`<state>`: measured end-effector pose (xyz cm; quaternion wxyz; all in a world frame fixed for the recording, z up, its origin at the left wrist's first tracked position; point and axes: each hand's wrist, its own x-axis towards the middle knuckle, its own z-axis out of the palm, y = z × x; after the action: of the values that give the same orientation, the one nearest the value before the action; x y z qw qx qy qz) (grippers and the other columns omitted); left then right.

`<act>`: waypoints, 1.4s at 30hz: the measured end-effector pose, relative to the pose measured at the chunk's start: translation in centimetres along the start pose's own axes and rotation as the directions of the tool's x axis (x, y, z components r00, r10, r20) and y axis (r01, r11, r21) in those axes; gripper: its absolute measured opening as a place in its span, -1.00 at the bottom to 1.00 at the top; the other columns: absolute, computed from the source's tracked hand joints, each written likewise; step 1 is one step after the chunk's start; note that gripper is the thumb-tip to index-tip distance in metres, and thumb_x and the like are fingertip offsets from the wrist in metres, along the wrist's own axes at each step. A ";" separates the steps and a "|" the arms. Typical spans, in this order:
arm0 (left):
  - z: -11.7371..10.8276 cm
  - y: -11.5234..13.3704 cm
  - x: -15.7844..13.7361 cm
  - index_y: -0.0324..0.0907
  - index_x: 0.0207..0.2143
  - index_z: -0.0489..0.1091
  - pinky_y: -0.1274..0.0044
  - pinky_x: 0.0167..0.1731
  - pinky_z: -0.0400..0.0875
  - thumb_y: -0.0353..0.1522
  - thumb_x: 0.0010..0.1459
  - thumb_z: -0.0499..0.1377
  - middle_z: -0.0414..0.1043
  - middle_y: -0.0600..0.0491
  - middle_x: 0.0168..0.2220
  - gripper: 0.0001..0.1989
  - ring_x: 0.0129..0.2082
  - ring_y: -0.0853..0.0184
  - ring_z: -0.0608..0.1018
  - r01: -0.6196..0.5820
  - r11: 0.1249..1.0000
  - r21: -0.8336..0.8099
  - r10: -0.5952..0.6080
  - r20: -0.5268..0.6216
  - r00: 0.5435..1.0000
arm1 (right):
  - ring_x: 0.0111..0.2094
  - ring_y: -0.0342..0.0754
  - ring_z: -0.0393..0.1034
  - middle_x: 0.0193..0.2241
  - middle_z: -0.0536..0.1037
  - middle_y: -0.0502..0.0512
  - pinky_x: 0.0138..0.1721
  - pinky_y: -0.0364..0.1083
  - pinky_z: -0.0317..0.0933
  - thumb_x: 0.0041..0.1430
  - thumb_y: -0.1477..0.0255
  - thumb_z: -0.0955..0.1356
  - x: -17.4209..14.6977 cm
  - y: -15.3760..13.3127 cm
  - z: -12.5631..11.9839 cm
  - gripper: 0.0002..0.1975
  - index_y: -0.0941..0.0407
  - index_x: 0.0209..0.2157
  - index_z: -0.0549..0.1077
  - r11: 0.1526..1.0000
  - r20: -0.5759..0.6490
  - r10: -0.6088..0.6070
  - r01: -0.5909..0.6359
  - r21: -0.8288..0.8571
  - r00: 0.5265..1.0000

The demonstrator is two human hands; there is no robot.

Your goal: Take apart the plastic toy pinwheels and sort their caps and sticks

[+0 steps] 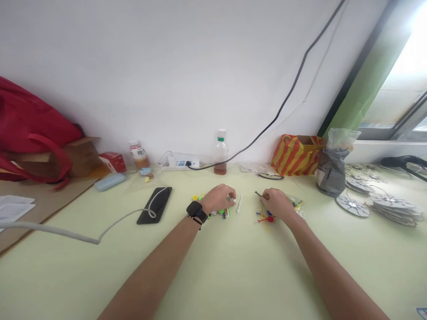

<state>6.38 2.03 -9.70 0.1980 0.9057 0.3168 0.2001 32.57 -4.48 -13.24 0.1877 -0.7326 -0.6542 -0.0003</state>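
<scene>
My left hand [218, 198], with a black watch on its wrist, is closed in a pinch on a small white piece [233, 200], its shape partly hidden. Beneath and beside that hand lie small coloured plastic parts [227, 213], green, blue and yellow among them. A slim white plastic stick [239, 203] rests on the table between the hands. Farther right, my right hand [277, 202] has its fingers closed on a thin dark stick [258, 194]. Red, blue and yellow plastic parts [267, 218] lie below it, and a clear bag [298, 206] is partly hidden behind it.
A phone [154, 206] with a pale cable lies left. Along the wall stand a power strip [182, 162], a bottle [220, 153] and a striped bag [295, 155]. Grey discs [393, 206] are stacked right, near a grey bag [333, 171]. A red bag [33, 118] is far left.
</scene>
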 end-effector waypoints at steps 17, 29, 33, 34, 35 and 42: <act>2.5 2.5 0.1 -0.08 -0.03 0.53 0.23 -0.01 0.30 -0.21 0.19 0.26 0.50 -0.09 -0.07 -0.68 -0.03 0.01 0.43 -0.052 0.972 0.230 0.051 0.010 0.999 | -0.13 0.16 0.37 -0.28 0.54 0.16 -0.17 0.03 0.17 0.17 0.37 0.33 0.5 -0.4 -0.6 -0.93 0.05 -0.33 0.37 0.987 -0.295 -0.065 0.106 0.124 0.953; -0.3 4.9 0.8 -0.13 -0.08 0.45 0.44 -0.10 0.44 -0.34 0.22 0.23 0.56 0.01 -0.14 -0.79 -0.16 0.26 0.55 -0.199 0.937 -0.288 0.149 -0.185 0.971 | -0.43 -0.03 0.35 -0.44 0.49 0.06 -0.41 -0.07 0.23 0.11 0.02 0.42 -1.3 -6.5 -2.9 -0.61 0.06 -0.36 0.38 0.517 -0.023 -0.117 0.081 0.852 0.993; -0.4 4.4 0.9 -0.15 -0.14 0.49 0.47 -0.10 0.46 -0.35 0.25 0.20 0.58 0.01 -0.18 -0.85 -0.19 0.28 0.56 -0.188 0.942 -0.278 0.132 -0.205 0.970 | -0.41 -0.06 0.36 -0.46 0.50 0.03 -0.34 -0.06 0.25 0.10 0.12 0.43 -1.3 -6.5 -2.8 -0.68 0.08 -0.28 0.44 0.344 0.093 -0.085 -0.058 0.937 0.992; -0.4 4.3 0.9 -0.16 -0.13 0.50 0.47 -0.09 0.47 -0.36 0.24 0.20 0.57 0.00 -0.16 -0.84 -0.19 0.28 0.57 -0.193 0.941 -0.277 0.138 -0.205 0.969 | -0.42 -0.07 0.36 -0.46 0.50 0.02 -0.35 -0.07 0.24 0.07 0.17 0.44 -1.2 -6.3 -2.7 -0.68 0.08 -0.23 0.44 0.298 0.125 -0.066 -0.100 0.949 0.990; -0.4 4.1 0.9 -0.16 -0.13 0.50 0.48 -0.09 0.47 -0.37 0.22 0.21 0.57 -0.02 -0.14 -0.83 -0.18 0.28 0.57 -0.198 0.940 -0.278 0.144 -0.204 0.968 | -0.42 -0.08 0.36 -0.45 0.50 0.01 -0.36 -0.08 0.23 0.05 0.21 0.45 -1.1 -6.2 -2.6 -0.67 0.09 -0.19 0.44 0.260 0.160 -0.060 -0.140 0.955 0.985; -0.3 3.6 0.6 -0.17 -0.24 0.47 0.50 -0.19 0.49 -0.42 0.16 0.21 0.55 0.02 -0.28 -0.90 -0.28 0.30 0.58 -0.185 0.952 -0.243 0.150 -0.155 0.976 | -0.50 -0.12 0.33 -0.55 0.48 -0.04 -0.45 -0.12 0.16 -0.04 0.37 0.41 -0.7 -6.2 -2.4 -0.78 0.10 -0.31 0.40 0.261 0.266 -0.138 -0.224 0.939 0.954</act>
<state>8.47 -0.09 -7.51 0.2739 0.8805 0.2229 0.3162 27.11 -5.32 -9.51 0.4941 -0.4755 -0.5181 0.5113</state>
